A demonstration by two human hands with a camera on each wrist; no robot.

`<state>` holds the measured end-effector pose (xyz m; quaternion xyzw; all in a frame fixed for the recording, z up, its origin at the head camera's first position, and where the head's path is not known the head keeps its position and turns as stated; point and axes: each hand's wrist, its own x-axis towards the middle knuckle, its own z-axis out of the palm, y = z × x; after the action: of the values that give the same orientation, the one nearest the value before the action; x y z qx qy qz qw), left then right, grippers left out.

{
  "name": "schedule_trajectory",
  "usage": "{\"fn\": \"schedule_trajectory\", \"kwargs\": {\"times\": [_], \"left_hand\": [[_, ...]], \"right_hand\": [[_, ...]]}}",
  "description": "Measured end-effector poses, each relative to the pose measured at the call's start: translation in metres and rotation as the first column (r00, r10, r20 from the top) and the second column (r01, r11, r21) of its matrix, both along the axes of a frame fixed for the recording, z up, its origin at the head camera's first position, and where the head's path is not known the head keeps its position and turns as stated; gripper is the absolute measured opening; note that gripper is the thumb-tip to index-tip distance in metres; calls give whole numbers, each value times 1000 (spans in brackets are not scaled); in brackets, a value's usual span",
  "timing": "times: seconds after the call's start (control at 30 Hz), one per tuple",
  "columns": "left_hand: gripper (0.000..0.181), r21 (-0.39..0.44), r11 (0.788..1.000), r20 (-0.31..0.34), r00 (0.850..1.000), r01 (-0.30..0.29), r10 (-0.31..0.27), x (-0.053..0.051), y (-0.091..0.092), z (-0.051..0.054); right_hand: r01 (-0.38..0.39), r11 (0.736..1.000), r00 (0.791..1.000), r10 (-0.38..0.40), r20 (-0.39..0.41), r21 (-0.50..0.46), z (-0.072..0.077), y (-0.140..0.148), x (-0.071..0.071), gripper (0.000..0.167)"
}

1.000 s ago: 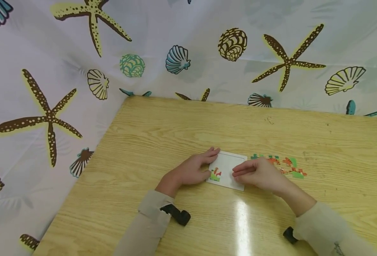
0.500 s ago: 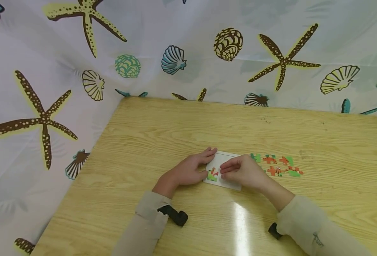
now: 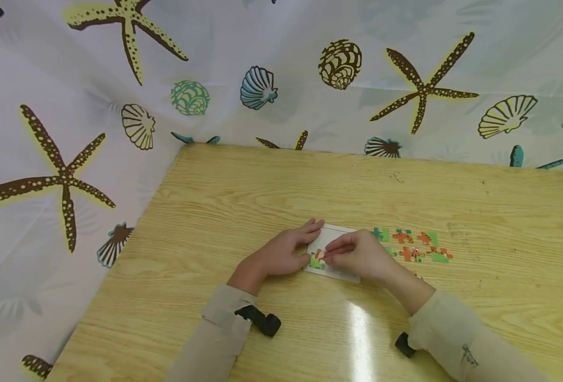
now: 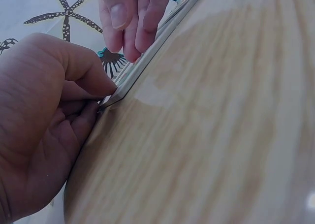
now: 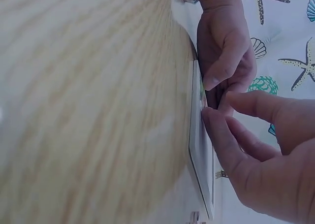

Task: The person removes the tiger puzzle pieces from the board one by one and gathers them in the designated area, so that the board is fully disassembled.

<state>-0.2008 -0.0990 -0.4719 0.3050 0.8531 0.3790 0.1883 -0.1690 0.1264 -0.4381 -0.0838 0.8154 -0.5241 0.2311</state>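
A small white puzzle board point(image 3: 341, 274) lies on the table, with picture pieces point(image 3: 317, 260) in orange, red and green at its lower left corner. My left hand point(image 3: 287, 257) holds the board's left side. In the left wrist view, the left thumb and fingers point(image 4: 74, 93) grip the board's corner. My right hand point(image 3: 361, 257) reaches over the board from the right, fingertips beside the placed pieces. In the right wrist view, one of its fingertips point(image 5: 210, 116) touches the board near the coloured area, and its digits point(image 5: 268, 106) stand apart. No piece shows between them.
Several loose jigsaw pieces point(image 3: 407, 253) in orange and green lie right of the board, some partly behind the right hand. The wooden table point(image 3: 243, 185) meets a white cloth point(image 3: 300, 32) with shells and starfish at the back and left. Black straps point(image 3: 264, 322) are on both wrists.
My right hand has moved left across the board to the placed pieces, uncovering more loose pieces. My left hand keeps its hold on the board. The head view has shifted slightly.
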Motion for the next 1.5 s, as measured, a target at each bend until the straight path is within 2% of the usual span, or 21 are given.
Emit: {"fn": "schedule_trajectory", "kwargs": {"times": [0.1,0.17,0.23,0.33,0.47,0.6,0.83,1.23,1.5], "left_hand": [[64,2,1000,0,1000,0,0,-1,-1,0],[63,3,1000,-1,1000,-1,1,0,-1,0],[63,5,1000,-3,1000,-3,3,-1,-1,0],[64,5,1000,-4,1000,1,-1,-1,-1,-1],[64,4,1000,-1,1000,12,-12,-1,0,0],[63,1,1000,-4,1000,16,-16,0,1,3],[62,11,1000,-10,1000,22,-22,1,0,5],[62,12,999,-15,999,30,-30,2,0,5],[64,5,1000,2,1000,6,-6,1,-1,5]], "right_hand": [[35,999,999,-35,30,12,0,-1,-2,23],[59,998,994,-56,93,-37,0,-2,-5,23],[99,990,980,-79,184,-102,0,-2,-9,24],[161,967,947,-95,306,-199,0,-2,-13,26],[201,949,925,-103,365,-243,-1,-1,-15,27],[204,943,927,-101,360,-262,-4,-2,-16,27],[147,964,957,-81,278,-223,-9,-5,-17,24],[156,964,959,-95,267,-216,-10,-4,-15,21],[174,971,964,-133,232,-165,-6,2,-11,22]]}}
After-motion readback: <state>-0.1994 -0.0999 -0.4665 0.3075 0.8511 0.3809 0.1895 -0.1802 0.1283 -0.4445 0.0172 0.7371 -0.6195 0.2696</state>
